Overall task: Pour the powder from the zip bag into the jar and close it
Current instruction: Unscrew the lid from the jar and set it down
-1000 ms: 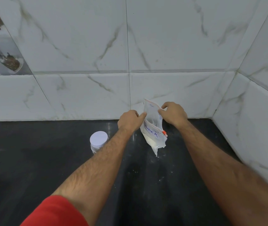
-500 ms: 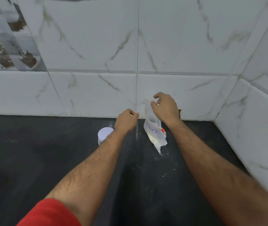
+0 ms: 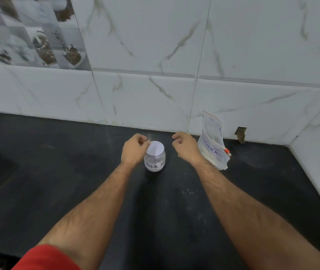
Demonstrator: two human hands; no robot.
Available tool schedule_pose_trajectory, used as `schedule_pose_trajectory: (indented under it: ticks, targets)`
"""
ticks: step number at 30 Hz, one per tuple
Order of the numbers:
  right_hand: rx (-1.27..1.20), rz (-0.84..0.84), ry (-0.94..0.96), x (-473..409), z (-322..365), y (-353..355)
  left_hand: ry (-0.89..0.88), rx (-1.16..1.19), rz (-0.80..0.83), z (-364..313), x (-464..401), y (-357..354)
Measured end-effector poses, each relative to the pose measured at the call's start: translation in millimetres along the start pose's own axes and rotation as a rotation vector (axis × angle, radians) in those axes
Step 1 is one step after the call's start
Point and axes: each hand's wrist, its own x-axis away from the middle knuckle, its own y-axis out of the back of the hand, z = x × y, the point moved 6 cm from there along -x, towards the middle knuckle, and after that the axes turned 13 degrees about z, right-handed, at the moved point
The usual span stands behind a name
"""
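Observation:
A small clear jar (image 3: 154, 162) with a white lid (image 3: 156, 149) and a label reading "MILK PO…" stands on the black counter (image 3: 77, 172). My left hand (image 3: 134, 151) is curled against the jar's left side, its fingertips on the lid's rim. My right hand (image 3: 186, 147) hovers just right of the jar with curled fingers and holds nothing. The zip bag (image 3: 212, 142), marked "POWDER" and with white powder in its bottom, stands free behind my right wrist and leans on the wall. An orange slider sits at its right edge.
Marble-tiled walls (image 3: 155, 94) close the counter at the back and the right, forming a corner. A small broken hole (image 3: 241, 134) shows at the wall's base. Specks of spilled powder (image 3: 189, 191) dot the counter near my right forearm.
My right hand has let go of the zip bag, which now leans on the wall. Both hands have shifted left to the jar, and my left hand now touches it.

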Motion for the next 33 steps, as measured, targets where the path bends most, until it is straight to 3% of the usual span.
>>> schedule_pose_trajectory:
  ticks: [7,15,23,29,33]
  targets:
    - [-0.06,0.198,-0.163,-13.8,-55.7,-53.8,0.13,0.125,0.22,66.8,-4.8,-16.9]
    - [-0.06,0.289,-0.13,-34.8,-71.5,-85.6,0.062,0.217,0.412,77.6,-19.8,-37.5]
    - [-0.276,0.347,-0.06,-28.3,-67.8,-82.8,0.037,0.228,0.347,77.2,-25.8,-33.2]
    - [-0.326,0.339,0.002,3.0,-39.2,-64.9,0.048,0.26,0.427,37.4,-8.7,-29.4]
    - [-0.417,0.32,-0.005,27.0,-27.9,-57.0,0.057,0.27,0.348,24.5,1.2,-20.4]
